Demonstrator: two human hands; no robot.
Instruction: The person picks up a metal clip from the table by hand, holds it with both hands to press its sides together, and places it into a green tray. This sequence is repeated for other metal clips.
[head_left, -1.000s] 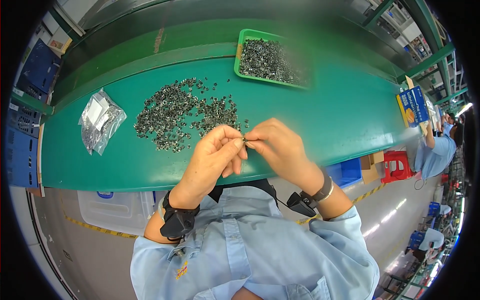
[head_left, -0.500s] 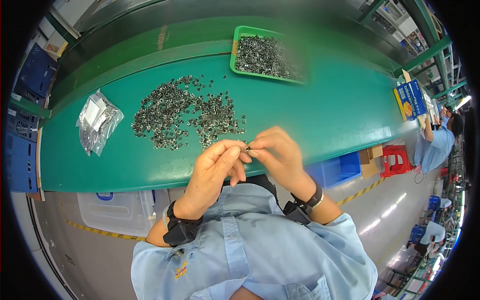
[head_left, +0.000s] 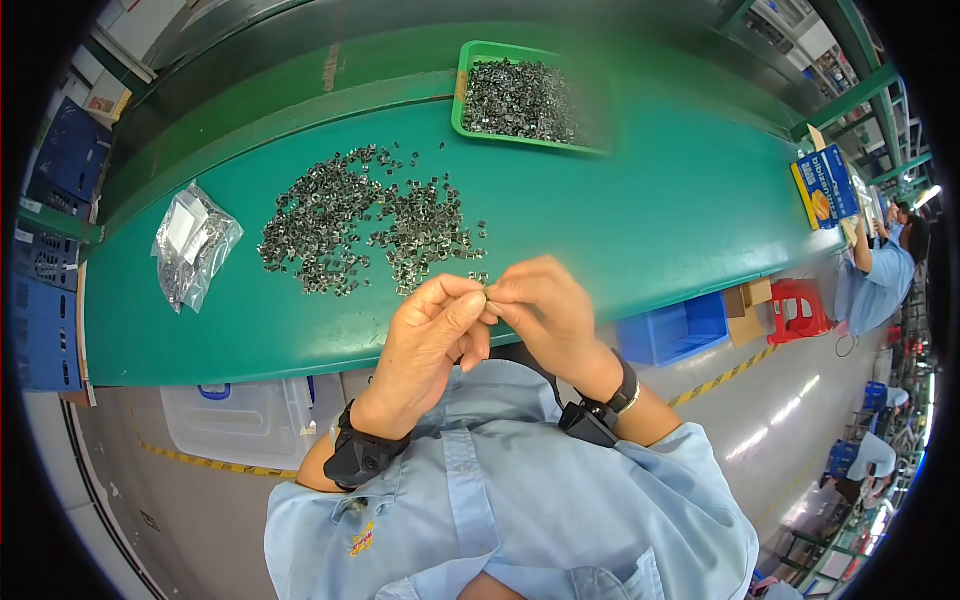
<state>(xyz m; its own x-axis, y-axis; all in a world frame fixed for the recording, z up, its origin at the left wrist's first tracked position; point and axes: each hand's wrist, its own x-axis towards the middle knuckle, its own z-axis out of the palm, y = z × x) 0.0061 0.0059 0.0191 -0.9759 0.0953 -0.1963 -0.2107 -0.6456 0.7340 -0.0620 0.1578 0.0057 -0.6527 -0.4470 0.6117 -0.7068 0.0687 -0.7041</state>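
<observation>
My left hand (head_left: pixel 430 340) and my right hand (head_left: pixel 548 318) meet at the fingertips above the near edge of the green table (head_left: pixel 290 345). Thumb and forefinger of each are pinched together on a small dark metal part, which the fingertips now almost wholly hide. Just beyond the hands lies a loose pile of small shiny metal parts (head_left: pixel 325 215), with a second heap (head_left: pixel 425 230) joined to its right side. Farther back, a green tray (head_left: pixel 457 105) holds many more such pieces.
A clear plastic bag (head_left: pixel 195 245) of parts lies at the left. At the table's right end stands a blue and yellow box (head_left: pixel 825 188), near a co-worker in blue (head_left: pixel 880 280). Below the edge are a blue bin (head_left: pixel 675 335), a red stool (head_left: pixel 798 312) and a clear lidded box (head_left: pixel 235 425).
The fingertips have closed in on the small part, which showed between them before and is now mostly covered. Both hands have shifted slightly left in the picture. The piles look unchanged.
</observation>
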